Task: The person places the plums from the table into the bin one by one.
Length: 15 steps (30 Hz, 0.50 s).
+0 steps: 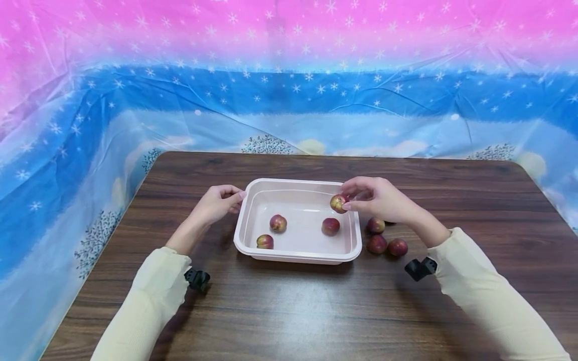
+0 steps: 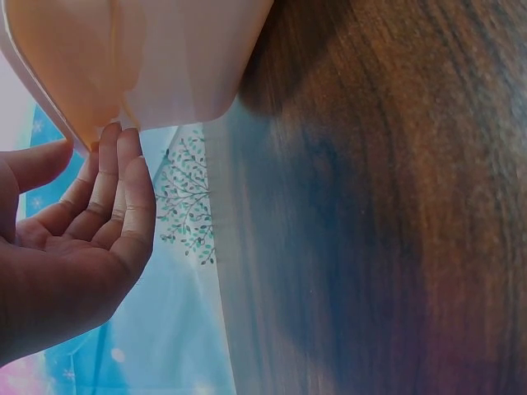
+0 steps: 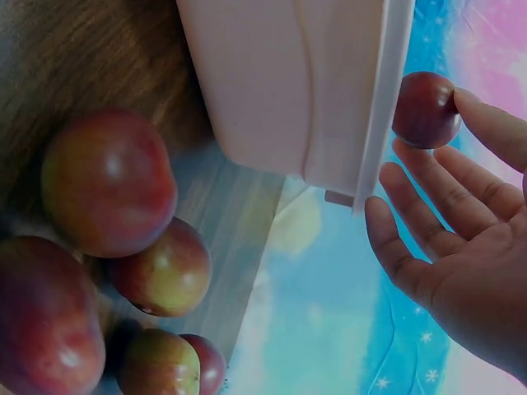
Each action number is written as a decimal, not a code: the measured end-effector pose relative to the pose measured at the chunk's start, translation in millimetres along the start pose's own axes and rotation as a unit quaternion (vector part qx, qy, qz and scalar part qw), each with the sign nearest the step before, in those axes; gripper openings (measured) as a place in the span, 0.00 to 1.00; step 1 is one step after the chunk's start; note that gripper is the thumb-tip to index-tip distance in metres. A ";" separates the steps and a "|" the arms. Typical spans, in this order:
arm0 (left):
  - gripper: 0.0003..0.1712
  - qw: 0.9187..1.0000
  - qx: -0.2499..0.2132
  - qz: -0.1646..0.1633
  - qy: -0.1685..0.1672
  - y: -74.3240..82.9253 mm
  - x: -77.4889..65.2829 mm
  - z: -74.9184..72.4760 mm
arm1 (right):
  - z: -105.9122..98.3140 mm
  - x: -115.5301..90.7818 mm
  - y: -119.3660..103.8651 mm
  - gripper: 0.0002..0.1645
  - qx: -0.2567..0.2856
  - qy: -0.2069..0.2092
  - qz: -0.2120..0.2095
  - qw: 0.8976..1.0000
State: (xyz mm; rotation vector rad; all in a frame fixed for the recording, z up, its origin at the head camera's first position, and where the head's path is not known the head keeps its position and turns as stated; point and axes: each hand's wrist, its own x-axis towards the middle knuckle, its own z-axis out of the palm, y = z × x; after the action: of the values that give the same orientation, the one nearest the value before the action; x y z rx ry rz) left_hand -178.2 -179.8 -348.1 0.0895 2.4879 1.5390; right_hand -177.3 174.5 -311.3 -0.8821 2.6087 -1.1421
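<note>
**Fingers of Right Hand (image 1: 377,198) Pinch a Plum (image 1: 338,203) Over a Plastic Tray (image 1: 300,238)**

Thumb and fingertips clamp the red-and-yellow plum from opposite sides, above the tray's far right corner and, in the right wrist view, higher than its rim. The pale, round-cornered tray stands on a dark wood-grain table (image 1: 289,311), well in from the left and right table edges and nearer the far edge, behind which hangs a pink-and-blue snowflake cloth (image 1: 280,95). Within the walls, open floor separates two plums on the left from one on the right; the leftmost sits close to the near wall.

The count is nine: one plum in hand, three tray plums (image 1: 278,223), and five table plums (image 3: 109,183) bunched just beside the tray's right wall, some of them hidden by the right arm in the head view.

On the right hand, the lower fingers spread apart, bent, off the fruit. The left hand (image 1: 219,203) grips the tray's left rim near the far corner: its thumb lies on the rim, its other fingers bend close together beneath, fingertips at the outer wall. Pale yellow sleeves (image 1: 155,288) cover both forearms, a black wrist mount (image 1: 197,279) at each cuff.
</note>
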 end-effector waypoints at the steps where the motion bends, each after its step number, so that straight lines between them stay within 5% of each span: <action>1: 0.17 1.000 -0.001 -0.001 0.000 0.1 0.0 0.0 | 0.9 -0.3 -0.2 0.19 0.001 0.000 0.000 1.000; 15: 0.16 1.000 -0.007 0.013 0.001 0.9 -0.3 0.3 | 2.9 -2.4 0.5 0.17 0.008 0.003 -0.019 1.000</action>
State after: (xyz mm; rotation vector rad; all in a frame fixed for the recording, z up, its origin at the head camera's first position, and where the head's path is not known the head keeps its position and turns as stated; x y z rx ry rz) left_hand -177.9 -179.2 -347.4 0.1184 2.4874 1.5677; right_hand -174.6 174.3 -313.8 -0.9311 2.5942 -1.1738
